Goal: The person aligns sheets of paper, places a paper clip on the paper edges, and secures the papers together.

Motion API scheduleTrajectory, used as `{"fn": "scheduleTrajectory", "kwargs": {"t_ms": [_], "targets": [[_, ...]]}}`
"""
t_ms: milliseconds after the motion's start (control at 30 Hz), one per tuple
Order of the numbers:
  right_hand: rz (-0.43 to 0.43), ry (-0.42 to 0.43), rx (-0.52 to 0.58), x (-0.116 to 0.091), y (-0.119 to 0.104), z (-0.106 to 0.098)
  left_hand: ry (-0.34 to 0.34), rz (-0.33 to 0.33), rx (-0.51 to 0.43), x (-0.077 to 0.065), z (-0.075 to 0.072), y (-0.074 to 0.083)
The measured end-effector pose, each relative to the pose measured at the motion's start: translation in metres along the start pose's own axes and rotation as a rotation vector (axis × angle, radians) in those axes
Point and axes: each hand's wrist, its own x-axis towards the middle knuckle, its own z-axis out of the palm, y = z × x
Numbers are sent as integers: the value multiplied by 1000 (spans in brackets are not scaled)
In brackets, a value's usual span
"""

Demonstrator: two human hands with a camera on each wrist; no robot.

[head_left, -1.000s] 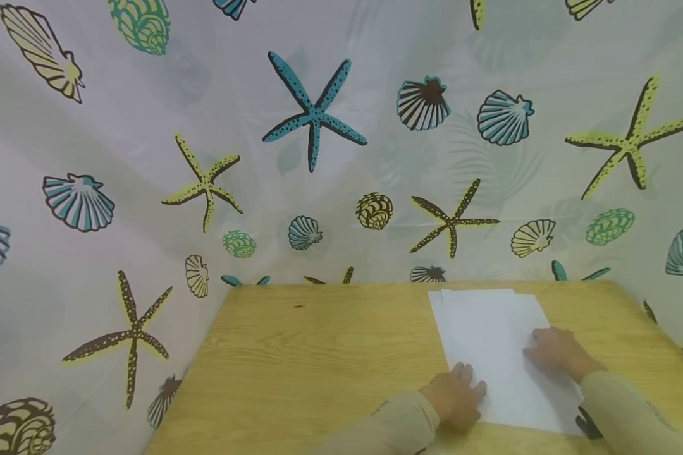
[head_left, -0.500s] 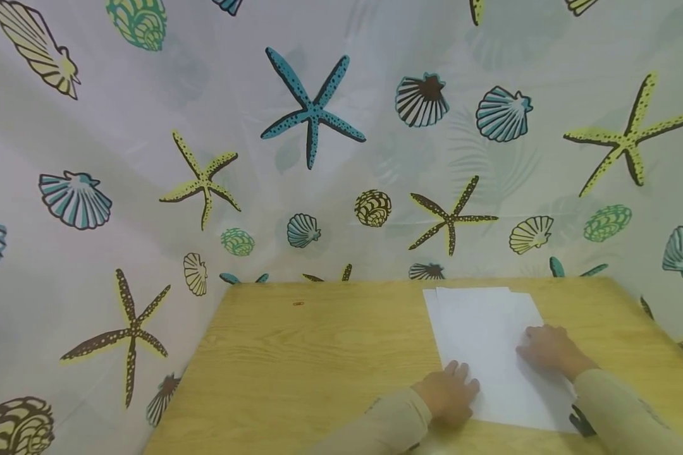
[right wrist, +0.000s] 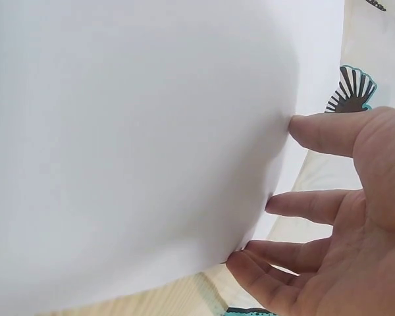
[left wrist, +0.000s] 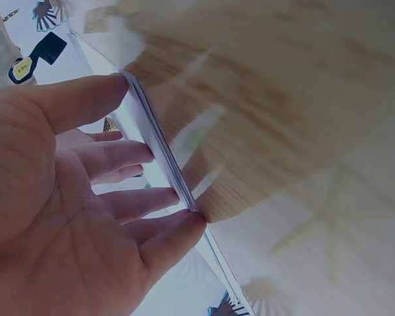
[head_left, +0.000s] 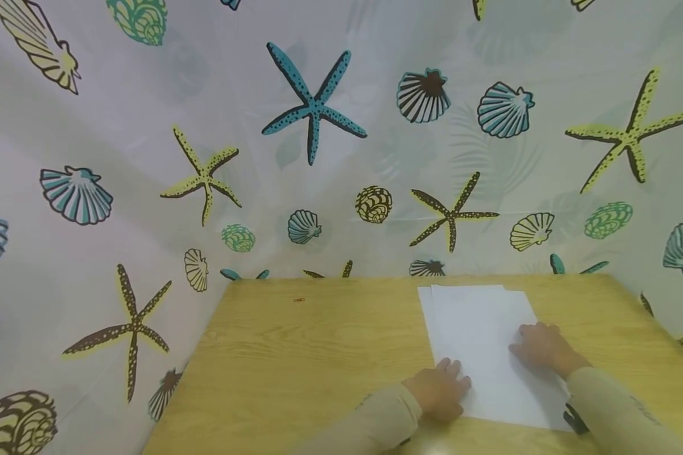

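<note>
A loose stack of white paper sheets [head_left: 480, 354] lies on the right half of the wooden table [head_left: 296, 373], one sheet sticking out a little at the left. My left hand [head_left: 439, 390] is at the near part of the stack's left edge. In the left wrist view, its thumb and fingertips touch the thin layered edge of the sheets [left wrist: 159, 141]. My right hand [head_left: 546, 347] is at the right edge. Its lightly bent fingers are spread along the paper's side [right wrist: 138, 131] in the right wrist view, and the sheet bows slightly there.
A small reddish paper clip [head_left: 298, 300] lies toward the table's back left. A curtain [head_left: 330, 183] printed with starfish and shells hangs behind the table and along both sides. A black piece [head_left: 573, 417] shows beside the right sleeve [head_left: 615, 404].
Both hands and the paper stack have shifted a little to the left across the table. The fingers stay at the two edges, and the paper clip has stayed in place.
</note>
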Motion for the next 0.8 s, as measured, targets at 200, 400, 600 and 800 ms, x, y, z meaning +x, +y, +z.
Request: {"fn": "scheduleTrajectory", "kwargs": {"t_ms": [200, 400, 600, 800], "targets": [[5, -2, 12, -4, -9, -5, 24, 26, 19, 0, 6, -6], [5, -2, -7, -1, -9, 0, 9, 32, 7, -4, 6, -8], [-12, 2, -16, 2, -9, 4, 0, 29, 0, -8, 5, -10], [-27, 13, -14, -3, -16, 1, -28, 19, -35, -9, 7, -12]]}}
